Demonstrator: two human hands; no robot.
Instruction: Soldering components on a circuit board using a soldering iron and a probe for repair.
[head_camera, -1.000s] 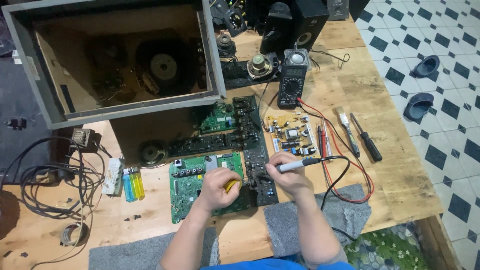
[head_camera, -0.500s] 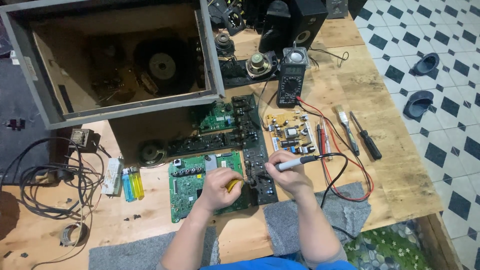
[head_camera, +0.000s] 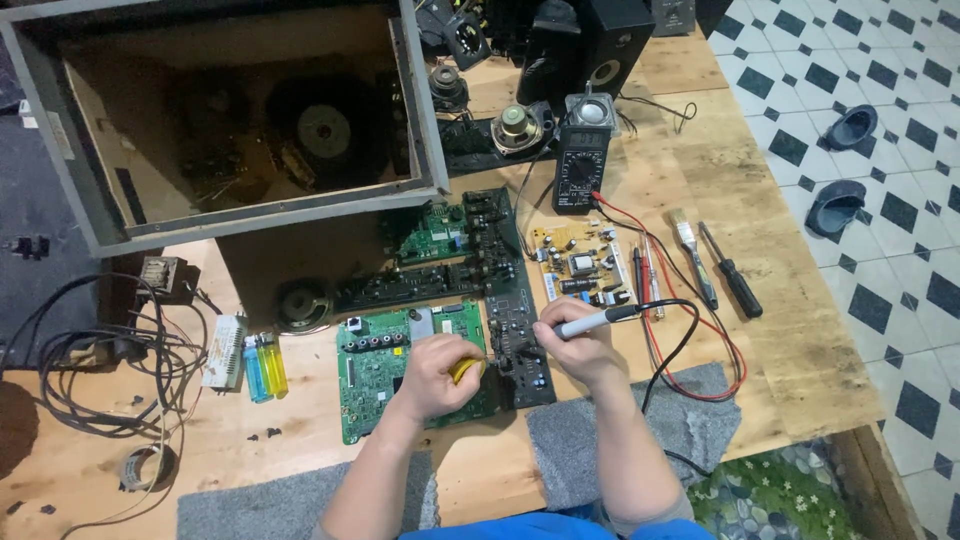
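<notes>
- My left hand (head_camera: 432, 372) is curled shut around a small yellow object (head_camera: 466, 368), resting on the green rectangular circuit board (head_camera: 375, 372) near me.
- My right hand (head_camera: 578, 348) grips a grey pen-shaped soldering iron (head_camera: 598, 320), its tip on the long dark circuit board (head_camera: 517, 335) just right of the green one.
- A black multimeter (head_camera: 581, 166) stands farther away on the wooden table (head_camera: 800, 350).

Electronics repair workshop: circuit boards (head_camera: 400, 370), multimeter (head_camera: 580, 165), speakers (head_camera: 515, 128).
</notes>
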